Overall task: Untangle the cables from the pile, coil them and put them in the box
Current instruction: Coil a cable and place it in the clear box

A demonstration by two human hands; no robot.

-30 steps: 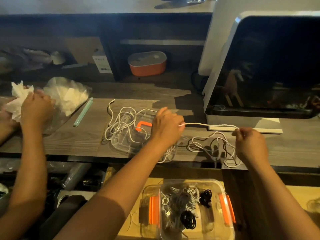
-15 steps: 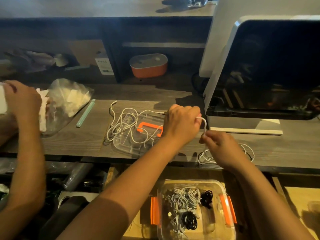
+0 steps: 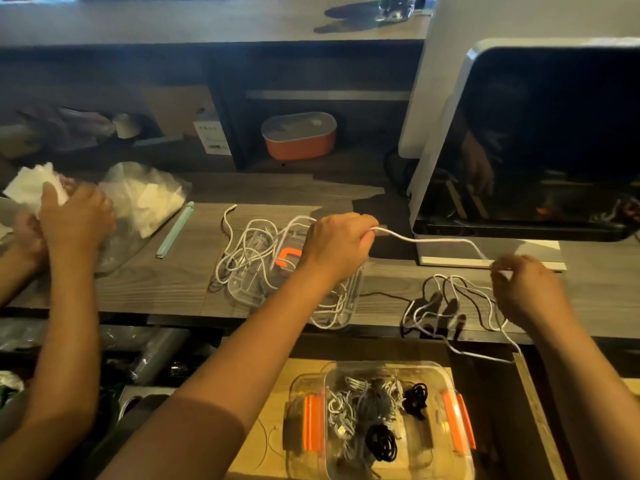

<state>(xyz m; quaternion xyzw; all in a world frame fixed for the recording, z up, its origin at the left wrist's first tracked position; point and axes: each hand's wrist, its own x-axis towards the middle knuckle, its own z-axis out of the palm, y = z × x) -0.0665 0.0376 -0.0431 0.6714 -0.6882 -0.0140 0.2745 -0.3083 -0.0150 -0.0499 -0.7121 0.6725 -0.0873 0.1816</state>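
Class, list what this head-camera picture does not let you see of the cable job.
Head view: the left hand covers its own grip on the white cable.
Head view: the left forearm hides part of the cable pile.
Head view: the bottom edge cuts off the clear box; plug types inside are too small.

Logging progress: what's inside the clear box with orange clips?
Inside the box: a heap of white and grey cables and two black coils. Anything beneath them is covered.
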